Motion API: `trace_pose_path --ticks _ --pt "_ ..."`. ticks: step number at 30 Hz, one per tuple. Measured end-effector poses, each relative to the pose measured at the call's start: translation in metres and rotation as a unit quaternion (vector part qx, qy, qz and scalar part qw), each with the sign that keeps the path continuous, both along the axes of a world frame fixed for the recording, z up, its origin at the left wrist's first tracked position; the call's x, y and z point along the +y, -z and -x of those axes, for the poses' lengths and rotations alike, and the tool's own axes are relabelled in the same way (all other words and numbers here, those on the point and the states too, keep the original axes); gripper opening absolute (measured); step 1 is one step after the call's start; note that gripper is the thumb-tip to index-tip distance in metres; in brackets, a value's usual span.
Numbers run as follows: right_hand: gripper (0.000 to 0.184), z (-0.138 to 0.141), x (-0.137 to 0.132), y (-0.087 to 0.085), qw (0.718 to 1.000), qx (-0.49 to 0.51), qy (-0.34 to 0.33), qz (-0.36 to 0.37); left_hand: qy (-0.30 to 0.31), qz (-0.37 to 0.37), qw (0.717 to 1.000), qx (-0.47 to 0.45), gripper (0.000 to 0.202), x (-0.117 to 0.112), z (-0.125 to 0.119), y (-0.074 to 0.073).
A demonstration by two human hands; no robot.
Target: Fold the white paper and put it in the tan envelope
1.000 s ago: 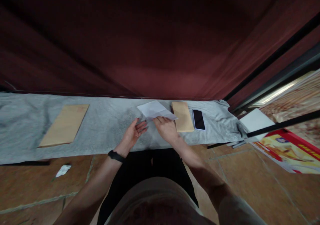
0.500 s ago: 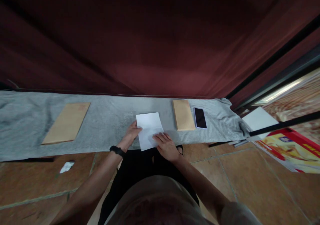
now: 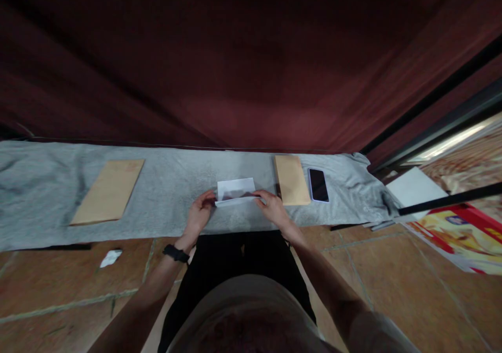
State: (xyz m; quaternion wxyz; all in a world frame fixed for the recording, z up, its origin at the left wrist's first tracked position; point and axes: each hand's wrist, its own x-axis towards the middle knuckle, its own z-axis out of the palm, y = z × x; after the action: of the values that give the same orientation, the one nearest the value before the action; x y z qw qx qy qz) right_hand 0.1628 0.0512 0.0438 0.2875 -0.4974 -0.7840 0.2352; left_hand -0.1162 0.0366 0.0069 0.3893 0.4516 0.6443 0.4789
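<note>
A white sheet of paper (image 3: 235,185) lies on the grey cloth in front of me, its near part folded up toward the far edge. My left hand (image 3: 201,210) pinches the left end of the raised flap. At the other end, my right hand (image 3: 271,206) grips the flap between thumb and fingers. A dark band circles my left wrist. Just right of my right hand lies a stack of brown envelopes (image 3: 292,180).
A phone (image 3: 318,185) rests right of the envelopes. Far left on the grey cloth (image 3: 168,185) is another brown envelope (image 3: 107,192). A dark red curtain (image 3: 235,81) hangs behind. At right stand dark metal bars and a red-yellow box (image 3: 463,235).
The near half of the paper, flat before, is now lifted and folded away from me. My right hand has moved from pressing on the sheet to holding its right edge.
</note>
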Motion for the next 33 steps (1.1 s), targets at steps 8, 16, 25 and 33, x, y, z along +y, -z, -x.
trace_pose_path --ticks 8,16,25,33 --pt "0.062 0.027 0.049 0.014 0.994 -0.027 0.080 0.064 0.039 0.016 0.996 0.074 0.057 -0.010 -0.010 -0.006" --pt "0.065 0.039 0.043 0.024 0.979 -0.182 0.085 0.018 0.051 0.094 0.960 0.260 0.062 0.007 -0.023 -0.015" --pt "0.050 0.039 0.031 0.033 0.977 -0.189 0.082 -0.051 0.051 0.101 0.925 0.364 0.052 0.005 -0.033 -0.027" --pt "0.049 0.062 0.011 0.034 0.998 -0.042 0.007 -0.041 0.198 -0.100 0.856 0.467 0.058 -0.001 -0.077 -0.008"
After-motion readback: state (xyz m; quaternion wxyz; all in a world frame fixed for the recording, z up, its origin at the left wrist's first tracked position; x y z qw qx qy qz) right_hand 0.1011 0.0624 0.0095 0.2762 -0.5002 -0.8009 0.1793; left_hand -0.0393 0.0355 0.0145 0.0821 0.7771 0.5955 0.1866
